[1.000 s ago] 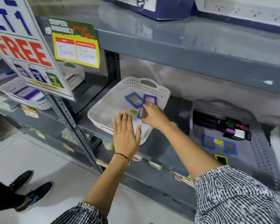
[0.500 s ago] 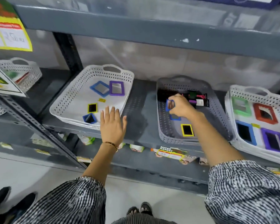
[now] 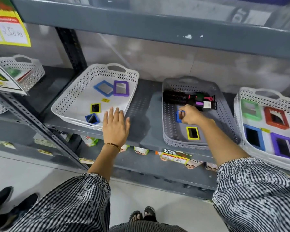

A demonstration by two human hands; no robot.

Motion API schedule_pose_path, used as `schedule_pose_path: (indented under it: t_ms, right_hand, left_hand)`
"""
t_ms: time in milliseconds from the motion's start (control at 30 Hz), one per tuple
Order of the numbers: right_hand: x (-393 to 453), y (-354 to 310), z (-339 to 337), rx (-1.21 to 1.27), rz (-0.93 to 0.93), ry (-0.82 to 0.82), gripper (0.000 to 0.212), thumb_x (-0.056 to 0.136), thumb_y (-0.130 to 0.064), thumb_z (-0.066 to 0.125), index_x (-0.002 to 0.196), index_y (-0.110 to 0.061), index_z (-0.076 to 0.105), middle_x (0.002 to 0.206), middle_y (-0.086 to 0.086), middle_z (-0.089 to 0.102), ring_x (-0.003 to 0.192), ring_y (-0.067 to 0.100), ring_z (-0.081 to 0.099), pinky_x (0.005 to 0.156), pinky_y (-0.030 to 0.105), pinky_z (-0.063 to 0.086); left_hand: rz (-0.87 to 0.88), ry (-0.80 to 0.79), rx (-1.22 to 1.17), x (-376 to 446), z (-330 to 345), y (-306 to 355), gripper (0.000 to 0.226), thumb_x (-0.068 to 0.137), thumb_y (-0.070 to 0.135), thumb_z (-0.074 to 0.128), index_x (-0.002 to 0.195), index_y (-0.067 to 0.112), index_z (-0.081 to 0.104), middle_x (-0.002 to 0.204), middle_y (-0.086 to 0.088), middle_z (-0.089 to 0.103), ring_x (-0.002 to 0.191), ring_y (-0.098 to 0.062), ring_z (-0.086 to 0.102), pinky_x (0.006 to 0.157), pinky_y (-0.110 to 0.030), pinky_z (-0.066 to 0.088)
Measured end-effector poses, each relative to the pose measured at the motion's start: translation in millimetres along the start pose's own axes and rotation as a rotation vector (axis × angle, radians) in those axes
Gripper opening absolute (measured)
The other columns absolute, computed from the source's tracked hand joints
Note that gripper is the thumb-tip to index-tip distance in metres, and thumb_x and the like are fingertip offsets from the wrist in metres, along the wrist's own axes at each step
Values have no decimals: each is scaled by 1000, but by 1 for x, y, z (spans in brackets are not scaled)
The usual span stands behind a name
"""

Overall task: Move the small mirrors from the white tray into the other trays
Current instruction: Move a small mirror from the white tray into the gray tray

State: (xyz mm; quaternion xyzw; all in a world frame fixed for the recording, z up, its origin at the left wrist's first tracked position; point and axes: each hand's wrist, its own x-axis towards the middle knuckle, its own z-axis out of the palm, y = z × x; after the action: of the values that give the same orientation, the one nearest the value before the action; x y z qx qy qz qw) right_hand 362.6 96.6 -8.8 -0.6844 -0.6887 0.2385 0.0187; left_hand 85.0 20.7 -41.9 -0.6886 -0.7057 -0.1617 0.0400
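The white tray [image 3: 69, 104] on the shelf holds a small yellow-framed mirror [image 3: 95, 108], a small blue-framed mirror [image 3: 92, 119], a larger blue mirror [image 3: 103, 88] and a larger purple mirror [image 3: 121, 88]. My left hand [image 3: 115, 127] rests flat and open on the tray's front right rim. My right hand [image 3: 190, 115] is inside the grey tray [image 3: 168, 131], pinching a small blue-framed mirror [image 3: 179, 116] low over the tray floor. A small yellow-framed mirror [image 3: 193, 133] lies near the grey tray's front.
Black hairbrushes [image 3: 176, 97] lie across the back of the grey tray. A white tray [image 3: 238, 104] at the right holds several larger framed mirrors. A shelf beam [image 3: 141, 25] runs overhead, a dark upright post [image 3: 70, 47] stands left, and another white basket [image 3: 30, 71] sits far left.
My right hand carried the small blue mirror from the white tray across into the grey tray and lowered it there. My left hand stayed at the white tray's rim. The view swung right.
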Motion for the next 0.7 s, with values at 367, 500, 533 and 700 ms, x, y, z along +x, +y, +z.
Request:
schedule_pose_path:
  t_ms: [367,500,533,700]
  right_hand:
    - [-4,2,3,8,24,-33,40,77,13,57,55,-15,39,71,4,43,63,17,39,49,24,29]
    - [-2,-3,-3,1,42,-13,45,78,5,62,123,5,54,126,19,47,108,33,54,85,37,49]
    - [-3,-7,-6,11,32,0,62,79,4,62,138,3,41,142,16,40,123,34,48,97,38,45]
    - [-1,-60,-18,122,-155,196,61,82,0,62,140,-2,42,147,15,42,134,31,42,111,35,33]
  left_hand:
    - [-7,4,-49,0,-1,0,60,92,39,21,121,-3,53,127,-23,57,126,-40,43,106,-51,30]
    - [-9,-7,-45,0,-1,0,63,92,40,19,124,-3,51,130,-22,55,128,-38,42,108,-50,28]
    - [-8,-8,-45,0,-1,0,62,92,40,19,124,-3,51,130,-23,55,128,-38,42,108,-50,28]
    - [-32,49,-95,-1,-5,-2,62,93,41,22,129,-3,46,134,-24,50,130,-39,38,110,-50,20]
